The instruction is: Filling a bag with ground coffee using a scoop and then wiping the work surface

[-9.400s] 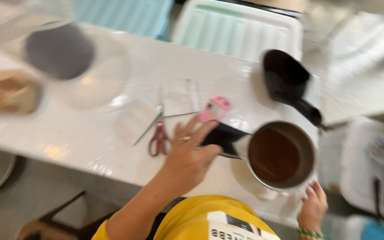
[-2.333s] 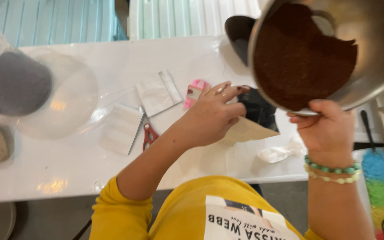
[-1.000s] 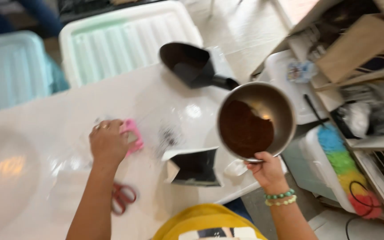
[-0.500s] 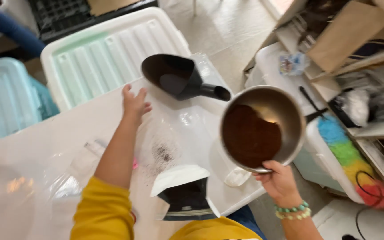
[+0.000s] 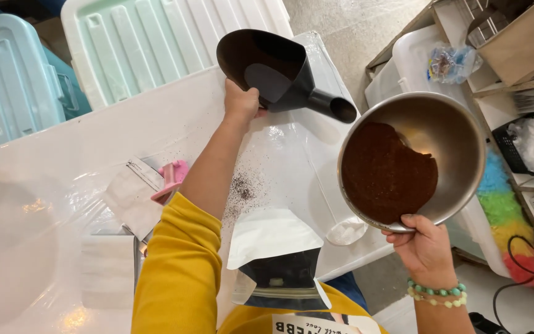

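Right hand (image 5: 424,247) clamps the near rim of the steel bowl (image 5: 452,142) – likely heavy, slick, dark grounds shifting (held off the worktop's (image 5: 149,130) right edge) – left hand (image 5: 241,102) grips the light, stiff black funnel (image 5: 279,71) at its wide far mouth.

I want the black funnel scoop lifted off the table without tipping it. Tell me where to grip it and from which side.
Probably grip the black funnel scoop at the rim of its wide mouth, coming from the near-left side, where the left hand already holds it. The narrow spout points right toward the steel bowl in the right hand, so that end seems best left free.
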